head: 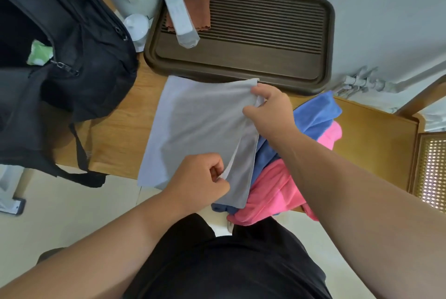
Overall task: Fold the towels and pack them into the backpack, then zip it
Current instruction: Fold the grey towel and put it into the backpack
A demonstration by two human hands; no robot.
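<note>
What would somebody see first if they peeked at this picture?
The left hand pinches the near edge of a grey towel and the right hand grips its far corner, in the middle of the wooden table. A bright pink towel and a blue towel lie heaped just right of it, and a big black backpack sits at the left.

The tray [241, 62] looks like dark wood, ribbed on top with a satin sheen. On its far left corner lie a rust-brown napped cloth [199, 1] and a white remote [179, 12] wrapped in shiny clear plastic. In front of the tray, the grey towel [200, 125] is soft matt cloth on the smooth, pale wooden table [115, 134]. By the tray's right front corner, the blue towel [316, 115] and the pink towel [272, 192] look fluffier. Left of the tray, the black backpack [72, 57] is matt woven fabric with metal zip pulls [72, 70].
</note>
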